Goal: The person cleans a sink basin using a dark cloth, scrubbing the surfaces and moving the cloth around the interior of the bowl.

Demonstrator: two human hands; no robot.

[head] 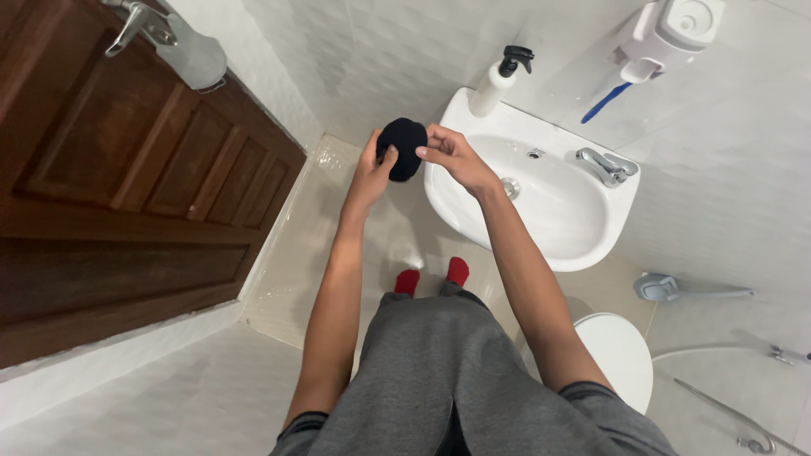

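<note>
White-tiled bathroom, glossy floor, seen from above. Near: grey trousers [456, 371]; red socks [432, 275]; white toilet lid [623, 355], right. Middle: left hand [372, 169] and right hand [452, 154], both pinching a black cloth bundle [403, 145], rounded, soft, matte; it sits between the two hands, left thumb on its lower edge, right fingertips curled onto its upper right edge. Right: white ceramic basin [549, 211], oval, with chrome tap [604, 165]. Far: white pump bottle [498, 80], black nozzle. Left: dark panelled wooden door [127, 186].
</note>
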